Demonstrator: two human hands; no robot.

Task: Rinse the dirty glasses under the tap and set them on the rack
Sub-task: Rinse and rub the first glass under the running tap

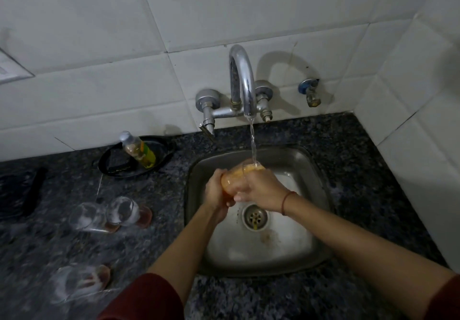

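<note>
Over the steel sink [196,170] I hold a glass [234,179] with orange liquid in it, tilted, its mouth under the stream from the chrome tap [245,88]. My left hand [216,196] cups its base from the left. My right hand [261,190] wraps its side from the right. Two dirty glasses [86,216] [124,211] with brown dregs stand on the dark granite counter to the left of the sink. A third dirty glass [77,282] stands nearer me. A dark rack [17,190] sits at the far left edge.
A black dish [161,155] behind the glasses holds a small bottle [138,150] of yellow-green liquid. A small wall valve [310,92] is right of the tap. The sink drain [255,217] lies below my hands. White tiled walls close the back and right side.
</note>
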